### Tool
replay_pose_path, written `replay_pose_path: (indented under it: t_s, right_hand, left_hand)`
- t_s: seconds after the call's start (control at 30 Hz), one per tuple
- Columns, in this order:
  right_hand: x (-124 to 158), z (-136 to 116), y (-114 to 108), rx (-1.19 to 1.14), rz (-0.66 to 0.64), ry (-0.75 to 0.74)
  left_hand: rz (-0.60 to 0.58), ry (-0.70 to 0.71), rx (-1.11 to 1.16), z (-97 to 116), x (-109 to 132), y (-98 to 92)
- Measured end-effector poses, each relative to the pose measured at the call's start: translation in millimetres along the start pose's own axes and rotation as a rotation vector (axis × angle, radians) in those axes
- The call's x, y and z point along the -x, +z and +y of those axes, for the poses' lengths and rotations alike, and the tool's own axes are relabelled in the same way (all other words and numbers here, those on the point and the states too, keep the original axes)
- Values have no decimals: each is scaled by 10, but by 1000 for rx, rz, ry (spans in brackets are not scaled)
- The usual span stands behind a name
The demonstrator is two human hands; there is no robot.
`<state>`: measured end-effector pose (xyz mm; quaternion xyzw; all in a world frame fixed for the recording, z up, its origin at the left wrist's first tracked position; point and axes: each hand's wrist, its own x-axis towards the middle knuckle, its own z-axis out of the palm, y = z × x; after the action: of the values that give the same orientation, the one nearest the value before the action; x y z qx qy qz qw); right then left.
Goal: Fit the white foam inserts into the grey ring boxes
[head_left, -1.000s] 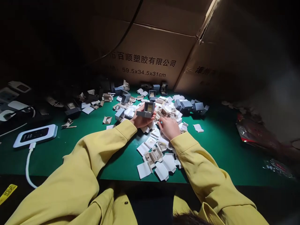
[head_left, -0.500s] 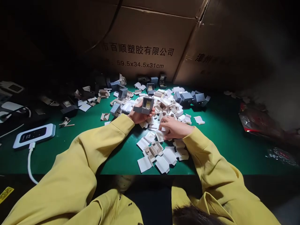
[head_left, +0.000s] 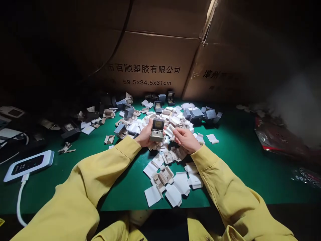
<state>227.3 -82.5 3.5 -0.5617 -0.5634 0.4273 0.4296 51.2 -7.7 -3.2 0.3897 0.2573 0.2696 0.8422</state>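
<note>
Grey open box (head_left: 156, 130) is gripped upright in my left hand (head_left: 145, 135), my right hand (head_left: 185, 139) just beside it pinching a white insert (head_left: 169, 130); I should square it to the opening first.

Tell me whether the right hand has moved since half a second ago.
Yes. The right hand has lifted off the white cards on the green mat and now holds a white piece beside the grey box.
</note>
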Motion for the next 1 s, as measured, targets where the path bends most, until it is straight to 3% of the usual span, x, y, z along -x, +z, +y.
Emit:
replay_pose_path:
  t_s: [0.1, 0.2, 0.47, 0.77, 1.0]
  right_hand:
    - [-38, 65, 60, -253, 59, 78]
    - [-54, 97, 97, -329, 62, 38]
    - [-63, 155, 112, -300, 122, -25]
    - [-14, 117, 131, -266, 123, -50]
    - [1, 77, 119, -224, 129, -14]
  left_hand:
    - [45, 71, -48, -28, 27, 33]
    - [45, 131, -74, -41, 56, 84]
    - [82, 108, -113, -29, 67, 129]
    - [-19, 155, -177, -76, 42, 91]
    - [-13, 211, -416, -89, 32, 61]
